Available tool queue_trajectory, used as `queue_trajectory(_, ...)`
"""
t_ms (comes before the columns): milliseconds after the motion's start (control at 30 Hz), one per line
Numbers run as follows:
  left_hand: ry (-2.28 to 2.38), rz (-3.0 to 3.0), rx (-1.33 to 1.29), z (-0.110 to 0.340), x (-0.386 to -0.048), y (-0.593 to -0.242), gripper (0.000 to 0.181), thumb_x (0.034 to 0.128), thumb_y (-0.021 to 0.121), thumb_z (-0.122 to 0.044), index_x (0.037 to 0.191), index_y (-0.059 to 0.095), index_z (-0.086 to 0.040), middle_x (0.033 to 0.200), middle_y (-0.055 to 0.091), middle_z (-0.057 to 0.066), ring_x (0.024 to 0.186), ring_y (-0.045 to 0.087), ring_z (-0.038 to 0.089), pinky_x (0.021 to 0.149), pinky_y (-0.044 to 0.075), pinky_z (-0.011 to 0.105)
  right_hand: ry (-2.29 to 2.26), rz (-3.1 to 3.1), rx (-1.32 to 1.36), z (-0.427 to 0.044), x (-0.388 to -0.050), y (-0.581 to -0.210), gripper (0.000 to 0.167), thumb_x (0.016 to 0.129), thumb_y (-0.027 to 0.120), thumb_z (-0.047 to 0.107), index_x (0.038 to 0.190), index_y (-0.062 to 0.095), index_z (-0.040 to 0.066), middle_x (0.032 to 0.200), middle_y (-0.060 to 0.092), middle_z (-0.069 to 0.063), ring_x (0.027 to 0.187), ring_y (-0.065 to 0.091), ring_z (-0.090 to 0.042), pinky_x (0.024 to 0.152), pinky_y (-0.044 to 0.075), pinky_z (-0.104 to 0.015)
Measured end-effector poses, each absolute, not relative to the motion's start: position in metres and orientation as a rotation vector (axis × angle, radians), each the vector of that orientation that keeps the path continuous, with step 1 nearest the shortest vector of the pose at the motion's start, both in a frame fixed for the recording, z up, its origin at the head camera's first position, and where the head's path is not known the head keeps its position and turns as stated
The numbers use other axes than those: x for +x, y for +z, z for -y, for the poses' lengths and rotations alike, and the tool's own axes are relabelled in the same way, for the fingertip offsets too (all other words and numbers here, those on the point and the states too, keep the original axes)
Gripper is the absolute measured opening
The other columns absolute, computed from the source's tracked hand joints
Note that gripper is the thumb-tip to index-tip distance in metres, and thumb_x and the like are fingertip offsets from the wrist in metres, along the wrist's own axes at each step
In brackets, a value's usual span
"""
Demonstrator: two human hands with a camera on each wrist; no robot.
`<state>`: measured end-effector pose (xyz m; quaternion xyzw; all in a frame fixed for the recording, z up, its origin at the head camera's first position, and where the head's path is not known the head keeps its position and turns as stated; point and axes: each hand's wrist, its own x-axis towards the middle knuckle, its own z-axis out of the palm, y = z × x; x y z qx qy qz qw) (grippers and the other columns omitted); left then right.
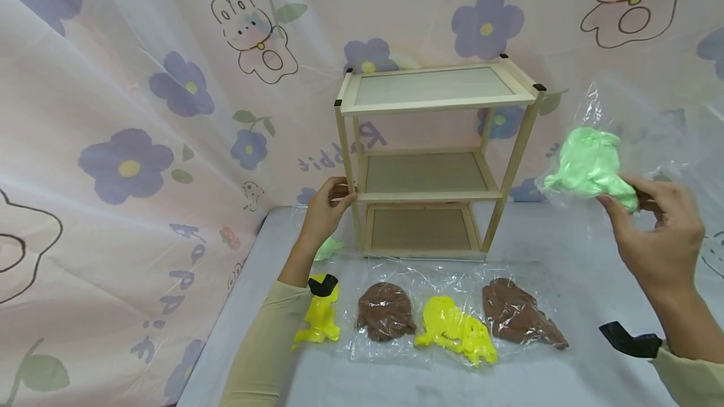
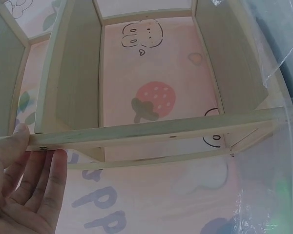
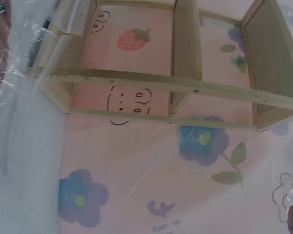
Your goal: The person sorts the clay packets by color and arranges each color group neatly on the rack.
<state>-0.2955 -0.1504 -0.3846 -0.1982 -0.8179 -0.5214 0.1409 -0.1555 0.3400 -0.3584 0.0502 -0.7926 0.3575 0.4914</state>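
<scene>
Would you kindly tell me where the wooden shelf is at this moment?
In the head view, the wooden shelf stands right of centre, behind the round brown lump, with the left hand holding its left front post.

Shelf (image 1: pixel 430 196) matt wood; bag (image 1: pixel 591 108) glossy clear plastic; backdrop (image 1: pixel 136 237) creased cloth.

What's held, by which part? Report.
Left hand: wooden rack, by its front-left post beside the middle shelf. Right hand: bagged green lump, by its lower end.
</scene>
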Motion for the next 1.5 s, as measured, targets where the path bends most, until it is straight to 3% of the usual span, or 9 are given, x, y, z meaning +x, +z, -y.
queue_trajectory(200,-1.494,2.373,-0.574,0.151,-0.297,-0.385,0.035,0.1045,0.072,-0.020,0.136,0.067,-0.006,0.124,0.075,0.012,0.119,0.071,0.030,0.101,0.062,0.046,0.899,1.828,0.226,-0.314,-0.150,-0.330,0.042,0.099,0.079,0.012,0.129,0.068,-0.015,0.119,0.048,0.029,0.113,0.048,0.009,0.096,0.044,-0.006)
queue_trajectory(367,-1.481,2.379,-0.558,0.150,-0.295,-0.386,0.034,0.1044,0.072,-0.020,0.135,0.068,-0.006,0.125,0.074,0.012,0.119,0.071,0.031,0.101,0.062,0.045,0.943,1.756,0.308,-0.298,-0.153,-0.311,0.042,0.097,0.080,0.010,0.126,0.068,-0.018,0.120,0.051,0.025,0.112,0.051,0.003,0.095,0.046,-0.009)
queue_trajectory(533,-1.485,2.373,-0.545,0.148,-0.295,-0.385,0.032,0.1043,0.072,-0.018,0.133,0.069,-0.004,0.124,0.075,0.014,0.118,0.072,0.032,0.100,0.062,0.043,0.951,1.732,0.358,-0.291,-0.165,-0.301,0.038,0.095,0.081,0.005,0.123,0.070,-0.017,0.118,0.054,0.024,0.113,0.051,0.001,0.092,0.046,-0.011)
queue_trajectory(833,-1.480,2.374,-0.547,0.146,-0.296,-0.386,0.033,0.1046,0.072,-0.017,0.134,0.067,-0.003,0.125,0.074,0.015,0.118,0.071,0.032,0.100,0.062,0.042,0.962,1.653,0.441,-0.271,-0.188,-0.285,0.043,0.090,0.090,0.021,0.118,0.077,-0.010,0.109,0.063,0.023,0.106,0.054,0.000,0.087,0.043,-0.014)
queue_trajectory(967,-1.475,2.369,-0.547,0.146,-0.296,-0.387,0.034,0.1050,0.072,-0.018,0.135,0.067,-0.003,0.124,0.074,0.015,0.118,0.071,0.032,0.100,0.062,0.042,0.950,1.654,0.478,-0.264,-0.200,-0.279,0.042,0.089,0.091,0.021,0.117,0.079,-0.007,0.109,0.063,0.023,0.104,0.055,0.000,0.087,0.043,-0.015)
queue_trajectory(1200,-1.468,2.355,-0.558,0.145,-0.297,-0.388,0.032,0.1050,0.071,-0.017,0.133,0.067,-0.003,0.123,0.074,0.015,0.118,0.072,0.032,0.100,0.062,0.043,0.942,1.693,0.549,-0.245,-0.211,-0.266,0.037,0.085,0.089,0.004,0.119,0.078,-0.007,0.112,0.059,0.023,0.103,0.052,0.001,0.089,0.040,-0.017)
queue_trajectory(1267,-1.469,2.360,-0.557,0.145,-0.297,-0.388,0.033,0.1050,0.071,-0.017,0.134,0.067,-0.002,0.123,0.074,0.015,0.118,0.072,0.032,0.100,0.062,0.043,0.939,1.705,0.571,-0.238,-0.212,-0.263,0.038,0.083,0.088,-0.002,0.119,0.077,-0.007,0.112,0.060,0.019,0.103,0.051,0.001,0.089,0.041,-0.016)
queue_trajectory(1500,-1.472,2.365,-0.558,0.145,-0.296,-0.387,0.034,0.1048,0.072,-0.016,0.135,0.066,-0.001,0.124,0.073,0.017,0.118,0.071,0.033,0.100,0.062,0.042,0.907,1.741,0.643,-0.220,-0.224,-0.252,0.047,0.075,0.087,-0.018,0.119,0.076,-0.007,0.105,0.063,-0.025,0.099,0.050,-0.002,0.087,0.041,-0.015)
